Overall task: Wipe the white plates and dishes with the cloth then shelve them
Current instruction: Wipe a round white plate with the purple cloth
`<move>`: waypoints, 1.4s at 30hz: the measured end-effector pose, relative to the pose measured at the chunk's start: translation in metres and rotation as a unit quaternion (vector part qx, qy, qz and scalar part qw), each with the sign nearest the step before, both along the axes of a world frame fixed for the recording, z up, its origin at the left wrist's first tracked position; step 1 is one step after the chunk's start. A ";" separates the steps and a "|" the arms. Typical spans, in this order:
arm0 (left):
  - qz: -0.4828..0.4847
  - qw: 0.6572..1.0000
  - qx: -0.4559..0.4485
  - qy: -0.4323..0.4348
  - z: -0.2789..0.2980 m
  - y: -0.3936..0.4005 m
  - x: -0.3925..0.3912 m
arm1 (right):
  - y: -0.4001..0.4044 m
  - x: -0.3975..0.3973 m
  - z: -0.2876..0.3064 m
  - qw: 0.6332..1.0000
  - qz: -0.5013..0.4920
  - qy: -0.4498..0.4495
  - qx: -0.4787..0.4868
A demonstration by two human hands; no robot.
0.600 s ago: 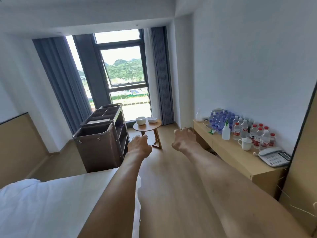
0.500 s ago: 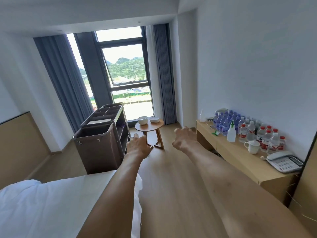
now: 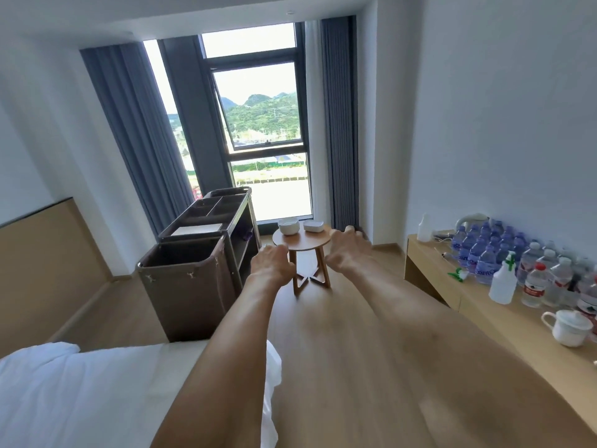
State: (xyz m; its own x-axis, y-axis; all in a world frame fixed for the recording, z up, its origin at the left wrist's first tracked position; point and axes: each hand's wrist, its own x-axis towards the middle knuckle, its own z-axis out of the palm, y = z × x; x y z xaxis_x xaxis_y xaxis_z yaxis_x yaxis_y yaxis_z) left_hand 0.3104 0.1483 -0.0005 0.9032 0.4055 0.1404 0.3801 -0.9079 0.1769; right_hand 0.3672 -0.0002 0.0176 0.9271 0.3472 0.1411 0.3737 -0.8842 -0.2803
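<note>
- Your left hand [image 3: 270,265] is stretched out forward, fingers loosely curled, gripping nothing.
- Your right hand [image 3: 347,250] is the same: out ahead, fingers loosely bent, empty.
- Both hang in the air in front of the round wooden table [image 3: 302,242], touching nothing.
- On that table: white bowls [image 3: 288,226] stacked at 10 o'clock, white square dish [image 3: 313,225] at 1 o'clock, just apart.
- No cloth that I can make out.
- Brown housekeeping cart [image 3: 197,260] sits at 9 o'clock of the table, near the window.
- Long desk [image 3: 484,305] at 3 o'clock carries water bottles [image 3: 484,250], a spray bottle [image 3: 503,279], a lidded mug [image 3: 567,327].
- Bed [image 3: 80,392] at 7 o'clock.
</note>
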 end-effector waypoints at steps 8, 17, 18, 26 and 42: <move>0.004 1.000 -0.025 -0.010 0.000 0.106 0.167 | 0.101 0.160 -0.007 1.000 0.000 0.003 -0.015; -0.021 0.999 -0.022 -0.027 -0.009 0.176 0.331 | 0.174 0.317 -0.006 1.000 0.002 0.008 -0.010; -0.022 0.999 -0.023 -0.025 -0.015 0.183 0.351 | 0.181 0.336 -0.009 1.000 0.003 0.008 -0.015; -0.007 1.000 -0.026 0.004 -0.037 0.240 0.515 | 0.241 0.516 -0.026 1.000 0.004 0.005 -0.012; 0.019 0.997 -0.056 0.041 -0.068 0.400 0.821 | 0.404 0.834 -0.069 0.999 0.026 0.035 -0.028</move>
State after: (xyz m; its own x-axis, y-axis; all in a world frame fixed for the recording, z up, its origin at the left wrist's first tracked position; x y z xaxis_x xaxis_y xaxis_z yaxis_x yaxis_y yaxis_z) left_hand 1.1310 0.5488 -0.0685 0.8937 0.4482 0.0195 0.4306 -0.8691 0.2434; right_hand 1.2011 0.4036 -0.0513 0.9146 0.4006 0.0554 0.4007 -0.8789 -0.2587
